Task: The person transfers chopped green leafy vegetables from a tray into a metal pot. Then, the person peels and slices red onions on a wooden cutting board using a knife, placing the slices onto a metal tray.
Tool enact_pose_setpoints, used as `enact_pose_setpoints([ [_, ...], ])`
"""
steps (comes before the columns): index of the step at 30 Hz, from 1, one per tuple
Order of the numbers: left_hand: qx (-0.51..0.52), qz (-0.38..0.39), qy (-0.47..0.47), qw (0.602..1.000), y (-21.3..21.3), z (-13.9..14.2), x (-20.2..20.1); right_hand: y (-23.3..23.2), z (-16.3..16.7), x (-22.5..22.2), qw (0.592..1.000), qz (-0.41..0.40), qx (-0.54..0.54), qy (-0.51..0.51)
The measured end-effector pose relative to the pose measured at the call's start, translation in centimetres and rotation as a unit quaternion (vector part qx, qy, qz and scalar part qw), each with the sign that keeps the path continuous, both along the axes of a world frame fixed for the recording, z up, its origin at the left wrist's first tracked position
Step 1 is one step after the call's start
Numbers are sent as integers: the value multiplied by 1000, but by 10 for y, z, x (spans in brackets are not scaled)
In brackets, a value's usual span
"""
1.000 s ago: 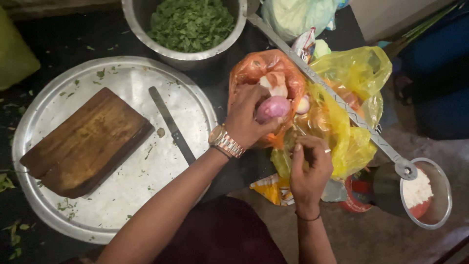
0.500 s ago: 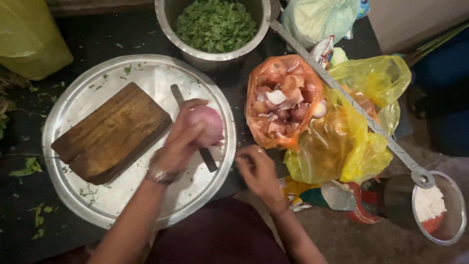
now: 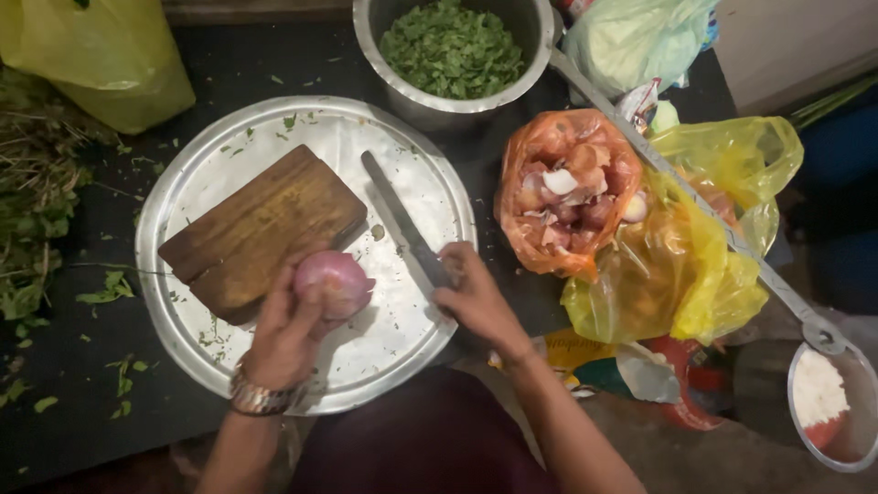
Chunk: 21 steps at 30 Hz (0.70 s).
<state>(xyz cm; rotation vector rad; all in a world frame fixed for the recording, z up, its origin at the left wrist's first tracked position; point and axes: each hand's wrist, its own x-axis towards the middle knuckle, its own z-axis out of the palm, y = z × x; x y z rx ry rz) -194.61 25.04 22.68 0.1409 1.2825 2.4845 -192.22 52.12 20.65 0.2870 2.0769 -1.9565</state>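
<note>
We see the left hand (image 3: 285, 334) wrapped around a red onion (image 3: 333, 283), fingers curled about it from below, holding it over the near edge of the wooden chopping board (image 3: 261, 227). The right hand (image 3: 476, 297) is closed over the handle end of a knife (image 3: 395, 212) whose blade lies flat on the round steel tray (image 3: 174, 206), pointing away toward the far rim. Board and knife both sit on that tray (bits of green leaf scattered over it), tray on the dark bench (image 3: 82, 384). Beyond the tray, a steel bowl of chopped greens (image 3: 453, 48). Right of the tray, an orange plastic bag of onions and peels (image 3: 567, 192), touching a yellow bag (image 3: 704, 247) beside it. Another yellow bag (image 3: 101, 59) at far left, loose leafy stems (image 3: 32, 220) below it. A long steel ladle (image 3: 695, 206) runs diagonally over the bags.
</note>
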Motion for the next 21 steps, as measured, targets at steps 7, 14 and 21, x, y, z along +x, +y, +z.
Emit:
enact_pose_setpoints([
  [7, 7, -80, -38, 996, 50, 7, -5, 1, 64, 81, 947, -146, -272, 82],
  [14, 44, -131, 7, 990, 109, 31, -25, 15, 97, 75, 961, -157, -185, 131],
  [21, 7, -85, 40, 996, 169, 48, -45, 51, 118, 58, 993, -120, 11, -4],
])
